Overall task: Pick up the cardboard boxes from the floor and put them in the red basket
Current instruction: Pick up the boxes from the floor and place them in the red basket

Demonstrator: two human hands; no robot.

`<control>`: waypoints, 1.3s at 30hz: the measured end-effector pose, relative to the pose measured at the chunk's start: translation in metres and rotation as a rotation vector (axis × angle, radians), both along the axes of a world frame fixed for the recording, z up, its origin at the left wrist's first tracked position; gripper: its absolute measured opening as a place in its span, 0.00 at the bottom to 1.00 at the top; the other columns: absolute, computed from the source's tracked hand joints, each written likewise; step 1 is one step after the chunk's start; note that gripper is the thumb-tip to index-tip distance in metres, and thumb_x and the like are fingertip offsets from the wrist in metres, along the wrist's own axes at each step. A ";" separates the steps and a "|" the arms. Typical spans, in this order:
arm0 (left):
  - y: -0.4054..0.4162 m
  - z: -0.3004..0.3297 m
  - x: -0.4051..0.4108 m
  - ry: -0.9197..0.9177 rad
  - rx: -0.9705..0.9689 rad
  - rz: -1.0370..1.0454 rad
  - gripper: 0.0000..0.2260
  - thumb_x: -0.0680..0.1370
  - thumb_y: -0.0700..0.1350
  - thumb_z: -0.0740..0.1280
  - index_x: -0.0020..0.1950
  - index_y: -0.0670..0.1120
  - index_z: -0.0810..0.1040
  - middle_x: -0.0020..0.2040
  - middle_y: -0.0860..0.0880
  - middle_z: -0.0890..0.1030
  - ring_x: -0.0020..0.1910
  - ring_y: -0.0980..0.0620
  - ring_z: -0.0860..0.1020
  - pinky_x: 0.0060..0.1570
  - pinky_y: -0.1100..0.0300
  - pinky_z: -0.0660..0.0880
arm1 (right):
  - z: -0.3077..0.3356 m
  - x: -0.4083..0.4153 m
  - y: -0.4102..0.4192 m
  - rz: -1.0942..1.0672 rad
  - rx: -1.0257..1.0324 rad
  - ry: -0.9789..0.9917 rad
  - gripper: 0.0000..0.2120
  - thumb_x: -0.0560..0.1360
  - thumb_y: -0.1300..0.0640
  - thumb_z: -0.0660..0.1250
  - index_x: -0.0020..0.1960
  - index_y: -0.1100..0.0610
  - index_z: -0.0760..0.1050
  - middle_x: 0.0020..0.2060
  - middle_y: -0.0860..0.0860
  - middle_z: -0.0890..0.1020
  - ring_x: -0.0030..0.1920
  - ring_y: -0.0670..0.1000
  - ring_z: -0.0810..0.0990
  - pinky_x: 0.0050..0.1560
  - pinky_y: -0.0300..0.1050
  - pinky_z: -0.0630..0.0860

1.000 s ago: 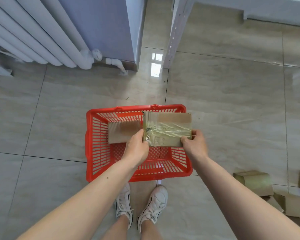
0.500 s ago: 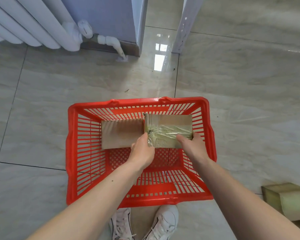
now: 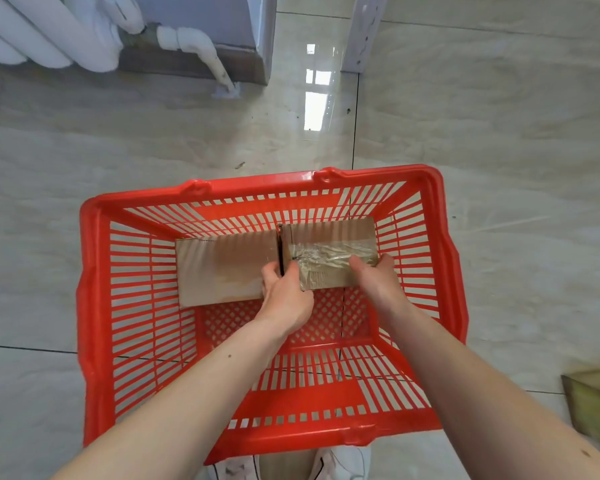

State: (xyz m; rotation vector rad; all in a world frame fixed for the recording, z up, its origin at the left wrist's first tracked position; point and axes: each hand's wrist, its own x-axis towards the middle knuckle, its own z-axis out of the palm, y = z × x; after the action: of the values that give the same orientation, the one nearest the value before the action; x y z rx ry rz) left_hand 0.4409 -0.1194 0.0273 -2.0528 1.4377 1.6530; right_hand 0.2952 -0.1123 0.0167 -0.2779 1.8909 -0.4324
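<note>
- A taped cardboard box (image 3: 329,251), wrapped with crinkled clear tape across its top, is sitting low inside the red basket (image 3: 94,306), in the far right part of it, close to the far wall and the right wall.
- The left hand (image 3: 286,296) is gripping the box's near left corner: the thumb is lying on the top face, while the fingers (image 3: 270,276) are curling down into the narrow dark gap at its left side.
- The right hand (image 3: 378,282) is holding the near right corner, with the thumb resting on the taped top and the other fingers wrapping round the right end, mostly hidden from view.
- So the box is lying between the two hands, pinched at both near corners.
- A plain cardboard box (image 3: 222,268) is lying just beside it on the left, inside the basket, the two nearly touching along one edge.
- The near half of the basket's latticed bottom is showing bare.
- The basket is standing on a glossy tiled floor (image 3: 499,150).
- Another cardboard box (image 3: 593,410) is lying on the floor at the near right edge, well apart from the basket.
- White shoes (image 3: 340,462) are showing just near the basket's near rim.
- A white radiator (image 3: 49,32) with its pipe is standing at the far left.
</note>
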 end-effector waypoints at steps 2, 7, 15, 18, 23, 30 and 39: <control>-0.002 0.008 0.000 -0.013 0.008 -0.018 0.26 0.82 0.43 0.60 0.79 0.47 0.57 0.79 0.49 0.49 0.78 0.45 0.53 0.76 0.51 0.57 | 0.008 -0.003 0.002 -0.001 -0.005 -0.022 0.30 0.79 0.52 0.63 0.76 0.56 0.55 0.65 0.52 0.73 0.66 0.56 0.74 0.60 0.49 0.71; -0.006 0.059 0.000 0.016 0.000 -0.012 0.24 0.82 0.43 0.60 0.78 0.47 0.60 0.79 0.49 0.58 0.75 0.48 0.62 0.72 0.53 0.62 | 0.060 -0.003 0.009 0.077 -0.127 0.035 0.25 0.80 0.56 0.64 0.74 0.57 0.59 0.56 0.46 0.70 0.56 0.47 0.73 0.55 0.43 0.70; -0.012 0.190 -0.024 0.020 -0.089 -0.068 0.19 0.80 0.43 0.62 0.71 0.48 0.71 0.71 0.48 0.72 0.69 0.48 0.72 0.68 0.53 0.69 | 0.188 -0.017 0.022 0.149 -0.093 0.027 0.19 0.76 0.52 0.67 0.65 0.56 0.73 0.58 0.51 0.81 0.56 0.50 0.80 0.61 0.53 0.77; -0.017 0.245 -0.041 0.047 -0.135 -0.103 0.17 0.79 0.44 0.63 0.68 0.48 0.74 0.68 0.49 0.76 0.66 0.49 0.75 0.67 0.52 0.71 | 0.241 -0.030 0.023 0.105 -0.121 0.027 0.13 0.76 0.56 0.66 0.59 0.57 0.77 0.54 0.54 0.83 0.54 0.53 0.82 0.59 0.55 0.78; -0.017 0.327 -0.073 0.133 -0.189 -0.109 0.15 0.78 0.45 0.65 0.64 0.46 0.77 0.63 0.49 0.80 0.62 0.50 0.77 0.66 0.51 0.72 | 0.324 -0.052 0.035 0.034 -0.186 0.033 0.08 0.75 0.62 0.63 0.45 0.54 0.80 0.46 0.53 0.84 0.51 0.55 0.82 0.53 0.51 0.78; 0.014 0.399 -0.114 0.206 -0.206 -0.244 0.14 0.74 0.45 0.66 0.60 0.47 0.80 0.57 0.49 0.82 0.58 0.50 0.79 0.63 0.51 0.74 | 0.410 -0.077 0.082 -0.169 -0.265 0.041 0.07 0.76 0.64 0.64 0.43 0.53 0.77 0.48 0.55 0.84 0.47 0.51 0.80 0.48 0.46 0.75; 0.090 0.447 -0.176 0.290 -0.213 -0.477 0.14 0.76 0.43 0.67 0.62 0.45 0.79 0.58 0.48 0.81 0.56 0.50 0.79 0.62 0.52 0.75 | 0.464 -0.125 0.191 -0.454 -0.297 0.154 0.04 0.75 0.61 0.67 0.47 0.53 0.77 0.44 0.48 0.80 0.53 0.52 0.81 0.55 0.49 0.78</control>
State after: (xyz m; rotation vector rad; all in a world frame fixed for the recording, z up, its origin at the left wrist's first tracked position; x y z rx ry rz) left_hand 0.2649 -0.0298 0.4741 -1.4213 2.0765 1.6864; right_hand 0.1702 0.0788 0.4803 -0.0738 2.0373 -1.0277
